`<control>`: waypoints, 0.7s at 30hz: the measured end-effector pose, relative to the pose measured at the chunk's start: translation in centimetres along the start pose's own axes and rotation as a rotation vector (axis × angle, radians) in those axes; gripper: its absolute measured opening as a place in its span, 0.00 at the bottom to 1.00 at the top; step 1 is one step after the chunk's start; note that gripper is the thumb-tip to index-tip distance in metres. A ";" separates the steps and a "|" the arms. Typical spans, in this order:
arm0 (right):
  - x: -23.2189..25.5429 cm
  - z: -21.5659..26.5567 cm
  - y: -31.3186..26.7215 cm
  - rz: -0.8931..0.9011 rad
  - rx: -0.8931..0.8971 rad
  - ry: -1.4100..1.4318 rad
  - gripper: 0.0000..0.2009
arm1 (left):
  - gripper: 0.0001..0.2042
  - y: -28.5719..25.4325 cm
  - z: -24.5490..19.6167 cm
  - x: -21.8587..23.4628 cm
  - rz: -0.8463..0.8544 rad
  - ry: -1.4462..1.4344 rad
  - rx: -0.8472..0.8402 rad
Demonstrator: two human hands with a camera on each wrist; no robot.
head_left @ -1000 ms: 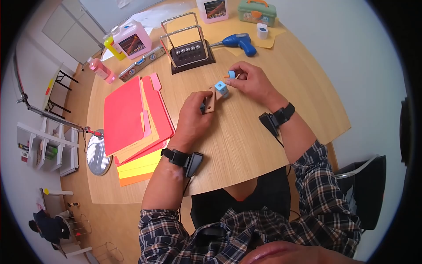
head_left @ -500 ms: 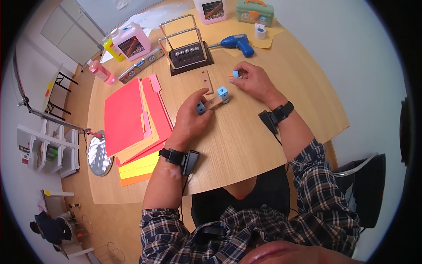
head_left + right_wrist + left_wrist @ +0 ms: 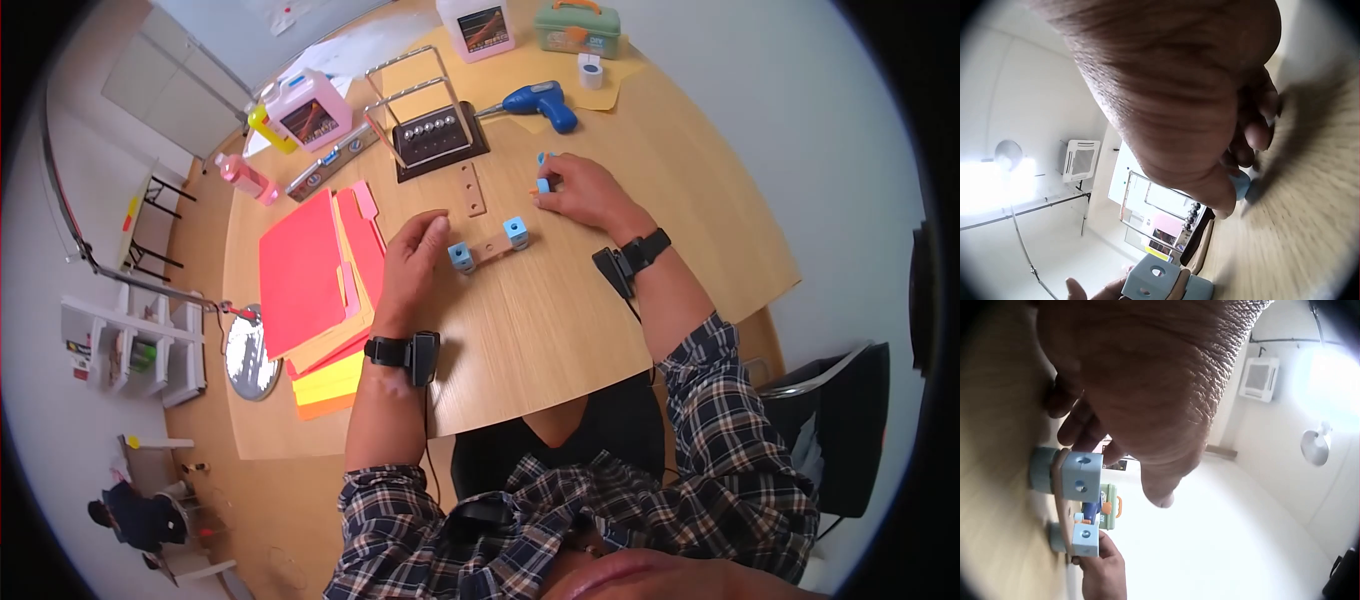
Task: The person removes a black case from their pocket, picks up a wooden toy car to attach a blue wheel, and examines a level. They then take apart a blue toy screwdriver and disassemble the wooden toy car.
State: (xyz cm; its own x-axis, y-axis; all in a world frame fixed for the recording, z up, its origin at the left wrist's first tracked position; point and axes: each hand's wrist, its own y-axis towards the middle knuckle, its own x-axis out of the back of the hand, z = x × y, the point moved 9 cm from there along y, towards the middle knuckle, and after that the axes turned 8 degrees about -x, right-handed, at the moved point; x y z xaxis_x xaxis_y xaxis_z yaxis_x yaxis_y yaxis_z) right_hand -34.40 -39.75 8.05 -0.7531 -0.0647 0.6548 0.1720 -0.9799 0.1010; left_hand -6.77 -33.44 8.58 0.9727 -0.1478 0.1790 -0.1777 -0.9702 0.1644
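Two light-blue cube blocks [image 3: 460, 256] stand on the table, joined by a holed wooden strip [image 3: 490, 247]. Just left of them is my left hand [image 3: 412, 262], apart from the blocks with thumb and fingers loosely extended, holding nothing. A second holed wooden strip [image 3: 472, 190] lies flat farther back. My right hand [image 3: 588, 193], low over the table to the right, has its fingers curled at a small blue piece [image 3: 543, 186] with an orange bolt end beside it. In the right wrist view the fingertips partly hide a blue piece [image 3: 1241, 184] close to the tabletop.
Behind the strips stands a Newton's cradle [image 3: 435, 135], with a blue toy drill [image 3: 545, 103] at its right. Red and yellow folders [image 3: 305, 270] lie at left. A spirit level [image 3: 330, 165], pink jugs [image 3: 310, 112] and a green toolbox [image 3: 577, 30] line the back.
My left hand has let go of the block-and-strip piece and drawn left; that piece now rests on the table. The second strip came to lie behind it. My right hand has moved slightly right and nearer.
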 end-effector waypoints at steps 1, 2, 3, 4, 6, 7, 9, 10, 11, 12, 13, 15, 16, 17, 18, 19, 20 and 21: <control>0.0 0.1 -0.1 0.010 0.006 0.019 0.16 | 0.23 0.7 0.2 1.2 -0.065 0.128 0.033; 0.0 -0.1 -0.2 0.000 -0.001 0.032 0.16 | 0.22 1.2 0.6 2.3 -0.136 0.251 0.066; 0.1 0.0 -0.3 -0.018 0.014 0.064 0.16 | 0.19 2.2 0.4 2.5 -0.164 0.339 0.025; 0.2 0.1 -0.3 -0.032 0.031 0.093 0.16 | 0.19 3.2 0.8 2.5 -0.162 0.344 0.026; 0.2 -0.2 -0.4 -0.037 -0.002 0.111 0.16 | 0.19 5.2 1.0 1.5 -0.043 0.489 0.124; 0.4 -0.5 -0.3 -0.041 -0.033 0.122 0.16 | 0.23 6.5 0.5 1.4 -0.069 0.588 0.082; 0.4 -0.9 -0.3 -0.049 -0.045 0.143 0.16 | 0.25 8.6 0.4 0.2 -0.052 0.764 0.111; 0.4 -1.1 -0.2 -0.053 -0.053 0.158 0.16 | 0.28 9.3 0.3 -0.2 -0.042 0.934 0.138; 0.5 -1.2 -0.3 -0.060 -0.056 0.164 0.16 | 0.29 9.6 0.1 -1.3 0.033 0.984 0.137; 0.3 -1.4 -0.1 -0.060 -0.056 0.162 0.17 | 0.29 10.1 -0.2 -1.6 0.041 0.989 0.136; 0.1 -1.6 0.0 -0.059 -0.057 0.160 0.17 | 0.28 10.4 -0.1 -2.1 0.107 1.033 0.168; 0.1 -1.6 -0.2 -0.079 -0.070 0.157 0.18 | 0.26 10.7 0.8 -2.4 0.181 1.077 0.205; 0.2 -1.5 -0.3 -0.096 -0.074 0.147 0.18 | 0.24 10.7 1.0 -2.3 0.189 1.017 0.217; 0.1 -1.5 -0.3 -0.096 -0.075 0.149 0.18 | 0.22 10.7 1.5 -1.9 0.195 0.957 0.228; 0.1 -1.5 -0.4 -0.098 -0.079 0.151 0.19 | 0.22 10.6 2.6 -1.1 0.193 0.960 0.226; 0.1 -1.6 -0.3 -0.100 -0.084 0.152 0.19 | 0.20 10.6 3.2 -0.2 0.137 0.846 0.154; 0.1 -1.5 -0.3 -0.103 -0.082 0.155 0.19 | 0.18 10.5 3.2 0.5 0.083 0.731 0.082; 0.0 -1.6 -0.3 -0.101 -0.097 0.163 0.19 | 0.18 9.7 2.0 0.6 0.083 0.733 0.079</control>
State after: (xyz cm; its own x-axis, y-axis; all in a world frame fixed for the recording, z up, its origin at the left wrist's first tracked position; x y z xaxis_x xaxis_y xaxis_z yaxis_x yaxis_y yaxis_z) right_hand -35.46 -39.72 6.87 -0.8576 0.0128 0.5141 0.0343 -0.9960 0.0820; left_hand -7.61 -43.30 8.31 0.6020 -0.0819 0.7943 -0.2076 -0.9766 0.0566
